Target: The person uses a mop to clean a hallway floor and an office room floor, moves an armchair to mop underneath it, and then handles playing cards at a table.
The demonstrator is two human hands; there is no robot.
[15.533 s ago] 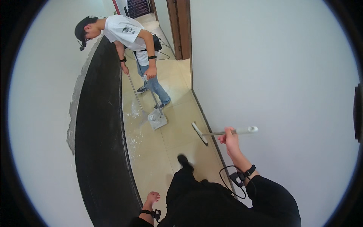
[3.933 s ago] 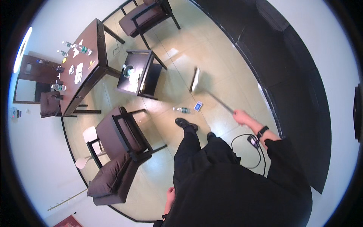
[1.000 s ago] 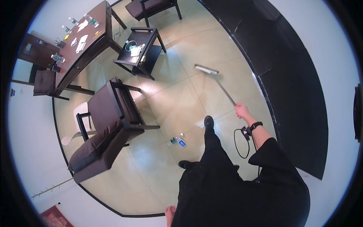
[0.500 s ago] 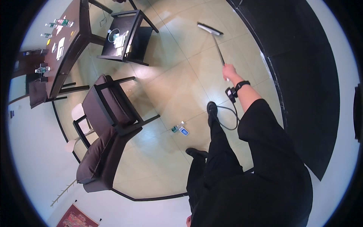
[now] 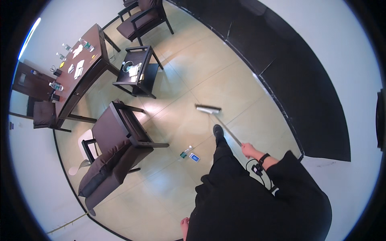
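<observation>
My right hand (image 5: 249,151) is closed round the grey handle of a broom (image 5: 227,129). Its wide white head with a dark lower edge (image 5: 208,109) rests on the tiled floor, ahead of my shoe. My left hand (image 5: 184,223) shows only in part, low beside my body; its fingers look curled, and nothing shows in them. On the floor left of my leg lie a clear plastic bottle with a green label (image 5: 185,152) and a small white and blue packet (image 5: 194,157), close together. A device with a black cable (image 5: 256,169) hangs by my right wrist.
A brown armchair (image 5: 110,127) with a cushion stands to the left. Beyond it are a low dark side table (image 5: 146,76) and a long brown table (image 5: 83,82) bearing bottles and papers. Another armchair (image 5: 140,23) stands far ahead. A black raised strip (image 5: 297,92) borders the floor at right.
My right hand has drawn the broom back toward me, its head sliding from the far floor to just ahead of my foot. My view has shifted, and more of my left hand shows.
</observation>
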